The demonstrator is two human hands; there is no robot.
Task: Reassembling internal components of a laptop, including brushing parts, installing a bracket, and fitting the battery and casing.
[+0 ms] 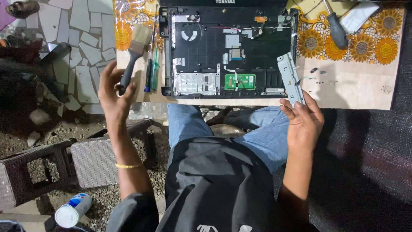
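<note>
Hands work at the near edge of a surface (356, 92) covered with a sunflower-patterned cloth, where an opened black laptop base (227, 51) lies with its inner parts bared, a small green circuit board (240, 81) showing near its front edge. The left hand (112, 92) is closed around the dark handle of a paintbrush (136, 49), whose pale bristles point away from the person, up over the left part of the cloth. Just beside the brush, two slim screwdrivers (151, 73) lie between it and the laptop's left side. The right hand (304, 120) grips the near end of a long grey metal bracket (290, 76) between thumb and fingers; the bracket rises tilted over the laptop's right front corner. A larger black-handled screwdriver (337, 29) rests on the cloth at the far right, near a white folded cloth (357, 16). Below, on the gravel floor at the left, a white and blue can (73, 209) lies beside a dark woven stool (92, 161).
</note>
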